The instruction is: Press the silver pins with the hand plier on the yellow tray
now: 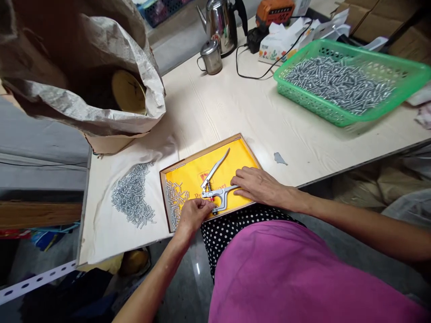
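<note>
Hand pliers with silver handles (215,169) lie in a shallow tray (212,150) with a yellow bottom, their handles spread apart. My left hand (195,213) pinches at the jaw end of the pliers; whatever is between its fingertips is too small to make out. My right hand (254,183) has its fingers curled over the end of the lower handle. Small metal pieces (175,197) are scattered at the tray's left side, near my left hand. A larger pile of such pieces (133,195) sits on a pale cloth left of the tray.
A green basket (336,117) full of metal pieces stands at the back right. An open sack (124,40) in a box is at the left. Behind are a metal cup (211,58), a kettle (218,24), a tissue box (269,49) and a cable.
</note>
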### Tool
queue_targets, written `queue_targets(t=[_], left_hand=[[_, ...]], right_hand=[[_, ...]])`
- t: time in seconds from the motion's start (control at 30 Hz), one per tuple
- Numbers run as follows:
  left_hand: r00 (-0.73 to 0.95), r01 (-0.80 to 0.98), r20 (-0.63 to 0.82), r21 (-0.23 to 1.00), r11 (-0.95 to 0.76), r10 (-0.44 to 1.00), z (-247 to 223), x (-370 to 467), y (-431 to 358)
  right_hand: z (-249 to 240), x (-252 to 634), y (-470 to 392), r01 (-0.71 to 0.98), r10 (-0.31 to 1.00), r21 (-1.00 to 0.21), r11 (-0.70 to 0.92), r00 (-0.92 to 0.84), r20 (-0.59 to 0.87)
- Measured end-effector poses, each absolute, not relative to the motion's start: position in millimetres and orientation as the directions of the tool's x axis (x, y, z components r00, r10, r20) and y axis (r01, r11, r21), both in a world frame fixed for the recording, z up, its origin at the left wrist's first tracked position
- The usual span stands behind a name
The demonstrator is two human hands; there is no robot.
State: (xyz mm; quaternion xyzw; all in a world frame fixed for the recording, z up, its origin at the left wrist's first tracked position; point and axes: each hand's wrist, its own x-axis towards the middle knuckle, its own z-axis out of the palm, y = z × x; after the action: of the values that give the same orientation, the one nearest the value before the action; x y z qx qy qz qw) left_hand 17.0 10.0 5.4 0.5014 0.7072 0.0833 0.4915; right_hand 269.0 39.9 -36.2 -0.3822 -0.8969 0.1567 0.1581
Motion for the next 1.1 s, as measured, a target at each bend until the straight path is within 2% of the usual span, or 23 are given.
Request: queue_targets(t=[0.07, 0.13, 0.23, 0.33, 0.47, 0.53, 0.63, 0.77, 0.93, 1.1], left_hand=[[-0.002, 0.647, -0.643, 0.583, 0.492, 0.766, 13, 18, 15], [-0.022, 0.713, -0.602, 0.550, 0.434, 0.799, 27, 19, 23], [0.019, 0.881, -0.503, 0.417, 0.224, 0.864, 49, 23, 38], [0.159, 0.955, -0.552, 0.296, 0.014, 0.818, 55, 27, 43], [0.206, 0.967, -0.521, 0.240, -0.090, 0.828, 38, 29, 31], [0.179, 0.961, -0.486, 0.272, -0.047, 0.855, 28, 28, 22], [0.108, 0.908, -0.456, 0.407, 0.099, 0.883, 20, 23, 14], [0.024, 0.760, -0.556, 0.550, 0.346, 0.831, 15, 17, 13], [-0.014, 0.563, -0.713, 0.574, 0.595, 0.701, 18, 18, 18], [-0.035, 0.550, -0.736, 0.551, 0.628, 0.676, 21, 22, 19]], right_hand=[[-41, 269, 40, 0.642, 0.741, -0.399, 0.655, -0.648, 0.174], [-44, 269, 40, 0.642, 0.743, -0.399, 0.655, -0.644, 0.183], [-44, 269, 39, 0.634, 0.737, -0.402, 0.660, -0.649, 0.186], [-41, 270, 38, 0.638, 0.741, -0.406, 0.655, -0.647, 0.180], [-36, 269, 38, 0.645, 0.752, -0.414, 0.642, -0.635, 0.177], [-34, 269, 38, 0.641, 0.751, -0.421, 0.642, -0.635, 0.178], [-31, 269, 38, 0.641, 0.752, -0.423, 0.640, -0.636, 0.174], [-28, 269, 39, 0.646, 0.752, -0.419, 0.638, -0.640, 0.159], [-29, 268, 38, 0.647, 0.755, -0.420, 0.637, -0.634, 0.167], [-29, 268, 38, 0.653, 0.758, -0.417, 0.632, -0.632, 0.160]])
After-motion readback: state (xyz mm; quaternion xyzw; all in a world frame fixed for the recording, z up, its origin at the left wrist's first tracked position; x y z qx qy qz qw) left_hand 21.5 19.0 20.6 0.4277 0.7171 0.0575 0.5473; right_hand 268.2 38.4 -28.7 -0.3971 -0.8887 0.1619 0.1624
